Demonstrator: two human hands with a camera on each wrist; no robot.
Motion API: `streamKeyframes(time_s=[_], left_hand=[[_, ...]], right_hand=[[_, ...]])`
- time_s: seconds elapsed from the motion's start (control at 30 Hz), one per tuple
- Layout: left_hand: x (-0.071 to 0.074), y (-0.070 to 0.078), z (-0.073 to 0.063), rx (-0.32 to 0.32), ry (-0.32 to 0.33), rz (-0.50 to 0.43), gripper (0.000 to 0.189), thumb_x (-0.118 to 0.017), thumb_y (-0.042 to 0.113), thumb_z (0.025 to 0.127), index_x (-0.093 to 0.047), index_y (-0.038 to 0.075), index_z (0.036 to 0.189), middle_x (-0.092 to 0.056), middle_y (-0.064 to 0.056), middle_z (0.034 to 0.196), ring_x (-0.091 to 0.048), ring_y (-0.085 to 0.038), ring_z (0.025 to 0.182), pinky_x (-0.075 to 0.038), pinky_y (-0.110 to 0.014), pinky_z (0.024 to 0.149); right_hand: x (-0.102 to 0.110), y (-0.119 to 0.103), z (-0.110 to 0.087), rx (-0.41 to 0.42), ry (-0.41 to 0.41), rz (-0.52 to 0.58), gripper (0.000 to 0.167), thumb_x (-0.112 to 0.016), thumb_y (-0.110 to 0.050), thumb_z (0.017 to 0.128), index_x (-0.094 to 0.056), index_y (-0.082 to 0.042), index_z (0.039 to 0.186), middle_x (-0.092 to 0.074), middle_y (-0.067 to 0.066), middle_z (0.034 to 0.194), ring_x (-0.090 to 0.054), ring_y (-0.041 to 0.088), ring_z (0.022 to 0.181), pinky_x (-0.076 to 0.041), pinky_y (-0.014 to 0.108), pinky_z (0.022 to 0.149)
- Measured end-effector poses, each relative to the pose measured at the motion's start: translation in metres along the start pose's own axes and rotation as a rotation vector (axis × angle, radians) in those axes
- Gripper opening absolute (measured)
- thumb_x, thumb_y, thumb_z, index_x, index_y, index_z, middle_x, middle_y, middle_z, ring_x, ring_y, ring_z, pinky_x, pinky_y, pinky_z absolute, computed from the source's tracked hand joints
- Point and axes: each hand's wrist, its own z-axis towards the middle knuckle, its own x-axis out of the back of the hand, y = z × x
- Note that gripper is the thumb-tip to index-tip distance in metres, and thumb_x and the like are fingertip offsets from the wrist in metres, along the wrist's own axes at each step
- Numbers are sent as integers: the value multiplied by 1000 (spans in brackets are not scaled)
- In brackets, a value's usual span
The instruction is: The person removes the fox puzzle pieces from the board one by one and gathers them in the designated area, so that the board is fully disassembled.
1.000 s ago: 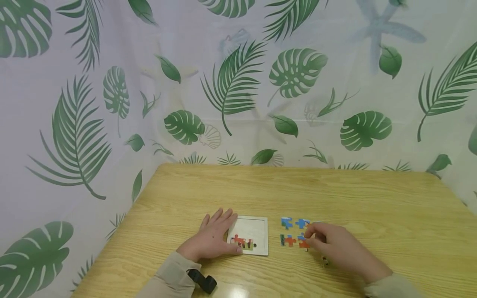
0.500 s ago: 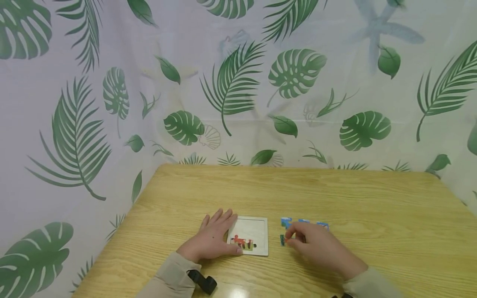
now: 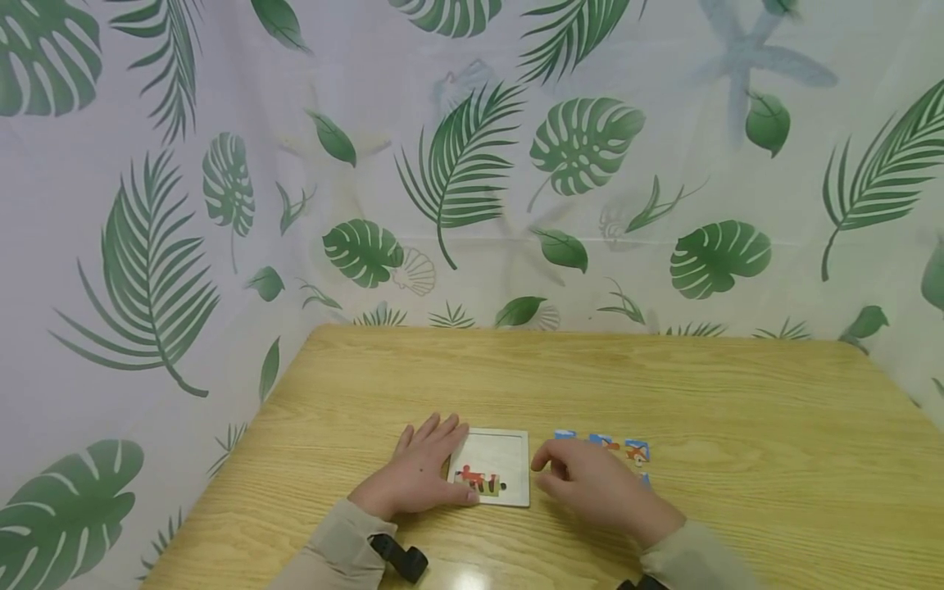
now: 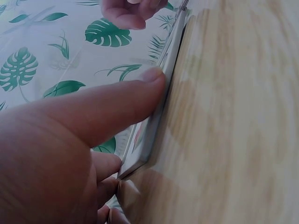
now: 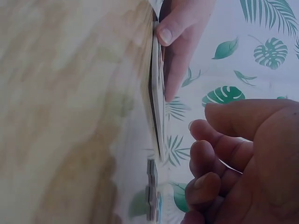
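A square white puzzle tray (image 3: pixel 498 447) lies on the table, with a few joined red and yellow-green jigsaw pieces (image 3: pixel 481 482) in its near left corner. My left hand (image 3: pixel 420 475) rests flat along the tray's left side, fingers straight and spread, its thumb (image 4: pixel 140 91) at the near edge. Just right of the tray, above the table, hovers my right hand (image 3: pixel 597 487). Its fingers are loosely curled, with a gap between thumb and index finger in the right wrist view and nothing seen in it. Loose jigsaw pieces (image 3: pixel 637 451) lie beneath and behind this hand, partly hidden.
The wooden table (image 3: pixel 413 369) reaches back to a white cloth with green leaf prints (image 3: pixel 457 180). A black strap device (image 3: pixel 401 557) sits on the left wrist. Edges of loose pieces (image 5: pixel 152 189) show below the tray's end in the right wrist view.
My right hand has moved left across the loose pieces, from the right side of the group to near the tray's right edge. The left hand and tray have stayed put.
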Motion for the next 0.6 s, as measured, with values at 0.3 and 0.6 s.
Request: streamKeyframes(time_s=[0.3, 0.6], left_hand=[[1, 0, 0, 6, 4, 11, 100, -63, 68, 77, -23, 17, 154, -14, -5, 159, -1, -28, 145, 3, -57, 110], [0, 0, -1, -5, 1, 9, 100, -62, 68, 77, -23, 17, 154, -13, -5, 159, 0, -28, 145, 3, -57, 111]], right_hand=[[-13, -8, 15, -4, -43, 2, 10, -65, -24, 89, -68, -18, 97, -52, -8, 66, -46, 9, 57, -40, 27, 53], [-25, -16, 27, 27, -75, 6, 15, -66, -24, 88, -68, -17, 101, -52, -8, 65, -46, 8, 55, -41, 27, 54]])
